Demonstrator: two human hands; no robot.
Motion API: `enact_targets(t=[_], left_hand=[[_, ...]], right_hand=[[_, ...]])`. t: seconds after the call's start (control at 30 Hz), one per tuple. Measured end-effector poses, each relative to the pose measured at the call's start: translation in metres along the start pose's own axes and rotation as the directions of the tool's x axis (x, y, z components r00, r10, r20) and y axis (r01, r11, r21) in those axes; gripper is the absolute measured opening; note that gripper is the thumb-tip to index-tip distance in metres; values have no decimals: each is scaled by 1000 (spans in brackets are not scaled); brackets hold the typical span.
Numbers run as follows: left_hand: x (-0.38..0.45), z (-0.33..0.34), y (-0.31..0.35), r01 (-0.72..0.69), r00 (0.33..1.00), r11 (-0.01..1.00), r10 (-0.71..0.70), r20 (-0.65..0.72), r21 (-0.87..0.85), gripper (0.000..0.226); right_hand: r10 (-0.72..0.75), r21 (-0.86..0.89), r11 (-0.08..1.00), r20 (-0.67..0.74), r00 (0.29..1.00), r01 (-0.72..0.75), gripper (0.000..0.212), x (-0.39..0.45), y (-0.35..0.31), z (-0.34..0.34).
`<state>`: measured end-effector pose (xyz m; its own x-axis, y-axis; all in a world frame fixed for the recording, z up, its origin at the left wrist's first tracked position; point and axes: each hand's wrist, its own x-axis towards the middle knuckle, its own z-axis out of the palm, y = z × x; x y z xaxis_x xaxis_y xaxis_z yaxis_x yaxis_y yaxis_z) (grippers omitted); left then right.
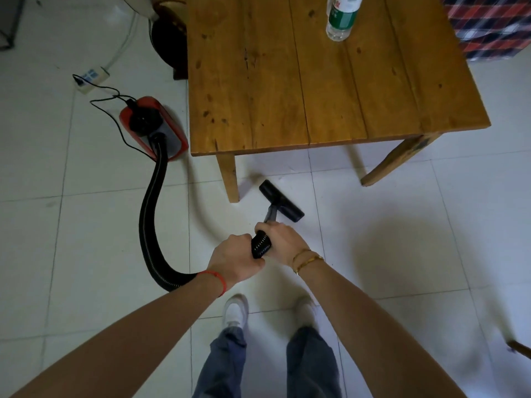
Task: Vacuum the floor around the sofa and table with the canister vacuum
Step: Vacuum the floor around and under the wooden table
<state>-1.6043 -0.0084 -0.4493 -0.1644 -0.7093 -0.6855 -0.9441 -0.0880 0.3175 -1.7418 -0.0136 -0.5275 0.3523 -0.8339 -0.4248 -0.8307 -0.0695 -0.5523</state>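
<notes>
Both hands hold the black hose [149, 214] near its end. The left hand [234, 258] wraps around it, and the right hand [283, 242] grips it closer to the brush head [281, 201]. The brush head sits on the white floor [402, 225] beside a leg of the wooden table [287, 81]. The red vacuum [155, 127] stands left of the table.

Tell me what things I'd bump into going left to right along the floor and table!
Power strip → red canister vacuum → black floor nozzle → plastic water bottle → plaid cloth.
</notes>
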Motion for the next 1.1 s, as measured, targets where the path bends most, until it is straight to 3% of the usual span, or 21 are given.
enact_targets(t=[0.27, 0.57, 0.73, 0.87, 1.1], left_hand=[[43, 26, 42, -4, 996, 1000, 1, -86, -31, 22], [116, 56, 70, -113, 980, 993, 108, -169, -19, 15], [164, 78, 69, -214, 936, 972, 233, -264, 100, 19], [204, 92, 65, -244, 900, 946, 304, -314, 216, 18], [285, 125, 65, -302, 843, 920, 380, -381, 250, 17]], right_hand=[[-61, -80, 995, -27, 998, 58, 27, 13, 64, -24], [-120, -251, 966, -199, 973, 67, 26, 46, 142, -26], [-231, -366, 926, -347, 909, 96, 42, 70, 192, -10], [-305, -411, 903, -404, 863, 127, 43, 99, 228, 5], [-249, -405, 914, -544, 801, 9, 47, 146, 285, 26]])
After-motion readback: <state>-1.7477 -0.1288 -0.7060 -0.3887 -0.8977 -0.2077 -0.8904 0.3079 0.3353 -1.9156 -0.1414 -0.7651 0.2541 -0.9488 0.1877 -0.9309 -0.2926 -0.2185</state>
